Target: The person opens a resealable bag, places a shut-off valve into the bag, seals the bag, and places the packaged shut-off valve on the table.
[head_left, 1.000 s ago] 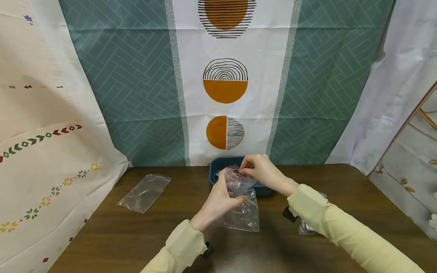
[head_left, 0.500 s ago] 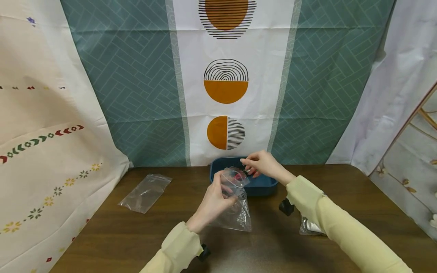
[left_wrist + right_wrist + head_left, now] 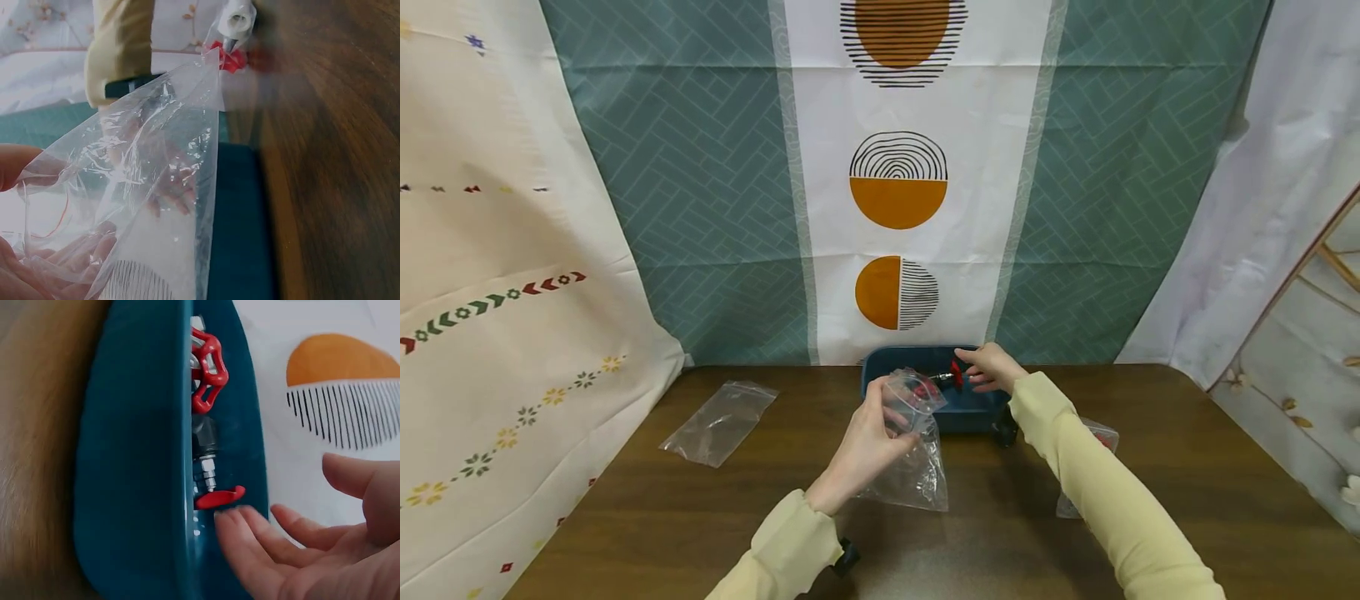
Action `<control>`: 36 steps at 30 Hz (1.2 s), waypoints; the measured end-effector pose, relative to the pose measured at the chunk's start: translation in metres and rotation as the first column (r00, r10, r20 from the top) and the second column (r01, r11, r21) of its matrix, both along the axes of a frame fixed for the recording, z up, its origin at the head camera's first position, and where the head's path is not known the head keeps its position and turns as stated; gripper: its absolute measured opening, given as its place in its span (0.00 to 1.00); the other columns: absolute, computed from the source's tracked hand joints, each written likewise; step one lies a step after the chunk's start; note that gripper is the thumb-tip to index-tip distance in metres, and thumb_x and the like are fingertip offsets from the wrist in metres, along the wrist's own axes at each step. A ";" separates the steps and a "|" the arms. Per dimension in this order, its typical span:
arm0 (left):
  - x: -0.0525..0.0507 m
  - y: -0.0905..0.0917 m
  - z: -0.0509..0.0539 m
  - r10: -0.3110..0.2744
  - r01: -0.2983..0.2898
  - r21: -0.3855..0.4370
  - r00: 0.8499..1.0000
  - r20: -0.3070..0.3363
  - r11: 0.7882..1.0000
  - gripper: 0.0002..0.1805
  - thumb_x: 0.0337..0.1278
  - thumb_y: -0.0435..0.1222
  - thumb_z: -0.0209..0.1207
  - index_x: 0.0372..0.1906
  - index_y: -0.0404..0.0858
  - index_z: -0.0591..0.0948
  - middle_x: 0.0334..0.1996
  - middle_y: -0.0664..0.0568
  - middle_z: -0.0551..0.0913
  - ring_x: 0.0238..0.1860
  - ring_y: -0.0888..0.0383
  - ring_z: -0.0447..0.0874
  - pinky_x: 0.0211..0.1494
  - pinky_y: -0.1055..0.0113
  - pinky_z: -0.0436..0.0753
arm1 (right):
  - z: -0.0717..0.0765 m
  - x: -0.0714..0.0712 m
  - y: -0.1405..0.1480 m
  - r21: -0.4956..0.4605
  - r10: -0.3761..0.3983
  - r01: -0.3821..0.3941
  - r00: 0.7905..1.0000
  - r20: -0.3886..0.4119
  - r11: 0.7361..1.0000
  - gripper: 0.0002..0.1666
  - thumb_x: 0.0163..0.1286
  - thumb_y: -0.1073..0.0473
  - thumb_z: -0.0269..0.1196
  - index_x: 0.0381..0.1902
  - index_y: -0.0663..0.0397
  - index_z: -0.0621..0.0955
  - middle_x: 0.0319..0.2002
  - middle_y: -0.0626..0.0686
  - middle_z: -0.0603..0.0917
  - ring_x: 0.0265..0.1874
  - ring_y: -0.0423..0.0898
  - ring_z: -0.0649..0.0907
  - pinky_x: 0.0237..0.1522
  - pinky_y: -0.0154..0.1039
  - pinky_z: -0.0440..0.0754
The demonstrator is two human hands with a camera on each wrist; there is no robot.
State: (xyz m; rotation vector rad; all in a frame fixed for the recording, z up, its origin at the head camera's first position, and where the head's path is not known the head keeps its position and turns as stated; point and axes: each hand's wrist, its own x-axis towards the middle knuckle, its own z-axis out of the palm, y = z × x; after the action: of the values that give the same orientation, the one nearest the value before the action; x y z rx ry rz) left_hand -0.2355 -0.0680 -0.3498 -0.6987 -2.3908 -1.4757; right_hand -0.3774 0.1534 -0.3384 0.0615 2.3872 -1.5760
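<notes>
A clear zip bag (image 3: 917,475) hangs from my left hand (image 3: 868,437), which grips it near its mouth with thumb and fingers. Through the plastic in the left wrist view, nothing shows inside the bag (image 3: 169,144). My right hand (image 3: 996,368) is over the right part of a dark blue bin (image 3: 977,417), fingers loosely extended and holding nothing. Just beside its fingertips in the right wrist view lies a small valve with a red lever handle (image 3: 219,498). Farther along the bin is a red handwheel (image 3: 212,375) on a metal valve. The bin wall hides their lower parts.
A flat clear zip bag (image 3: 721,423) lies on the brown table (image 3: 700,533) at left. At right, partly behind my right sleeve, another clear bag (image 3: 1105,435) holds a red and white item. A patterned cloth (image 3: 895,167) hangs behind the bin.
My right hand has left the bag's mouth and moved right over the bin, its fingers now spread apart. The left hand and bag have shifted slightly left.
</notes>
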 end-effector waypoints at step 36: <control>0.000 -0.008 0.000 -0.025 0.025 -0.013 0.999 0.045 1.000 0.37 0.43 0.25 0.63 0.59 0.34 0.56 0.47 0.45 0.70 0.37 0.56 0.76 0.32 0.69 0.78 | -0.061 -0.033 -0.014 -0.163 -0.124 0.125 0.992 0.016 0.979 0.29 0.64 0.57 0.59 0.53 0.76 0.66 0.37 0.62 0.69 0.20 0.49 0.79 0.32 0.42 0.80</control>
State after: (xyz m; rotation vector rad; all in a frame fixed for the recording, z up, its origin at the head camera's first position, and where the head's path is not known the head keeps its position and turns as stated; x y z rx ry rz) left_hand -0.2354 -0.0757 -0.3498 -0.7080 -2.4362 -1.5021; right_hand -0.4102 0.1398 -0.3995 0.1846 2.2795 -1.8208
